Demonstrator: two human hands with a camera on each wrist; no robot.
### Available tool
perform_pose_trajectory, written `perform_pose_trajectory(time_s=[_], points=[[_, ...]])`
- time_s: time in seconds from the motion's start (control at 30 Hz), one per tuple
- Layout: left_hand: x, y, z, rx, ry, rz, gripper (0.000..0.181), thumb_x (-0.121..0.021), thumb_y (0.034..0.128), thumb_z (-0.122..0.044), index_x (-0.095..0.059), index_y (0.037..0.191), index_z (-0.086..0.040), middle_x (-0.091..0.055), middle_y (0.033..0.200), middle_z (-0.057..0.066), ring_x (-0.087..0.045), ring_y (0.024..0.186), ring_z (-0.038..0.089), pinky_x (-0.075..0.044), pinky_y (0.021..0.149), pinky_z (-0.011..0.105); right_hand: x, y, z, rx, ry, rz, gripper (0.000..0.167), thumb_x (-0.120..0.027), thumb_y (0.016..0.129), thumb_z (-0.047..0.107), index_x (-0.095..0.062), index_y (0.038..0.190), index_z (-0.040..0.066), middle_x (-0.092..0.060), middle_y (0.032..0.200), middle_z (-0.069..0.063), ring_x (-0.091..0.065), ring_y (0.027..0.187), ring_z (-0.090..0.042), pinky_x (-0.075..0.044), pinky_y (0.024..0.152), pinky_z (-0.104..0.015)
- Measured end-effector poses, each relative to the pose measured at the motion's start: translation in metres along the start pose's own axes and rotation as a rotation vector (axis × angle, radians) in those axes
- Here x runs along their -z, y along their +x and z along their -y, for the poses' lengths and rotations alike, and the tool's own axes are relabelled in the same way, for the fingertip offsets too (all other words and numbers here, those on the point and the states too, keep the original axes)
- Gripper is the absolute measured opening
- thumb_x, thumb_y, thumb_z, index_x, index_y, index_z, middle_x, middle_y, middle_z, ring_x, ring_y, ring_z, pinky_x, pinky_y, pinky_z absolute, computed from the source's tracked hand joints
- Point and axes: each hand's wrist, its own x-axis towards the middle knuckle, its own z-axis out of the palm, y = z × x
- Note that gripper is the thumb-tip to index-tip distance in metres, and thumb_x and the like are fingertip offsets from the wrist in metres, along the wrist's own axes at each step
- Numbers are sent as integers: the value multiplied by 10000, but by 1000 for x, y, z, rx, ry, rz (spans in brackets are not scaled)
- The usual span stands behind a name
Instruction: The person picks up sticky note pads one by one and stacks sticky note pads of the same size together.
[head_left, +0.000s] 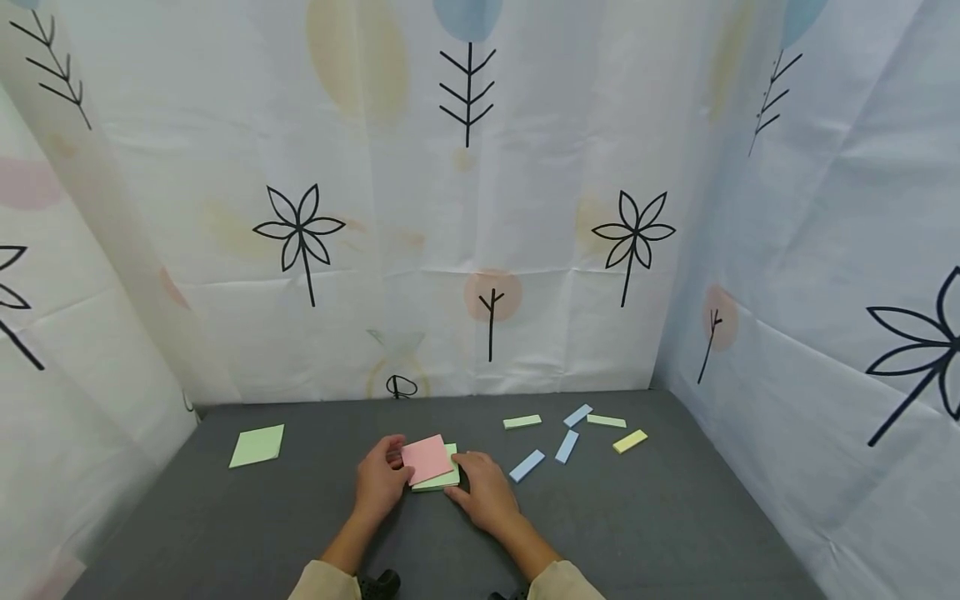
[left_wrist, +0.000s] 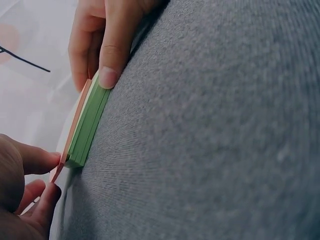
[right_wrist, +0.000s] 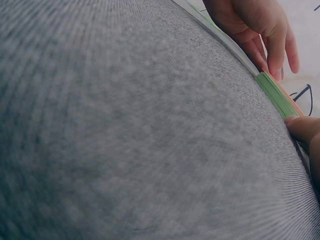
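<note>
Left hand [head_left: 381, 479] pinches pink square paper pad [head_left: 426, 458] atop green square paper stack [left_wrist: 89, 129], right hand [head_left: 486, 492] gripping stack; we judge stacking part-done: edges askew, light-green square paper pad [head_left: 257, 447] ungathered at left.

The head camera is looking forward and down from above the left hand [head_left: 381, 480] and right hand [head_left: 484, 492], taking in the grey table [head_left: 645, 517] around and patterned curtain [head_left: 547, 208] beyond. The left wrist camera is looking forward from low and close behind the left hand, its picture tipped sideways; the right wrist camera is doing likewise behind the right. All three are sharing both hands and the green stack [left_wrist: 90, 126] between.
</note>
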Motion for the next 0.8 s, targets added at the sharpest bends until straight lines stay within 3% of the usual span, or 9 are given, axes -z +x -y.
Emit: perform_pose_trajectory(time_s=[0.53, 0.8], points=[[-3, -3, -5, -113, 67, 61, 565, -757, 749, 85, -611, 1274, -67, -620, 1222, 170, -655, 985, 285, -532, 823, 459, 0, 1, 0, 13, -12, -15, 540, -755, 850, 343, -595, 1302, 94, -619, 1244, -63, -543, 1187, -251, -443, 963, -437], [-4, -4, -7, -125, 84, 82, 562, -752, 756, 76, -610, 1274, -89, -616, 1239, 151, -652, 986, 274, -530, 828, 456, 0, 1, 0, 8, -8, -6, 567, -755, 850, 351, -583, 1320, 85, -614, 1256, -67, -542, 1191, -251, -441, 968, -435]])
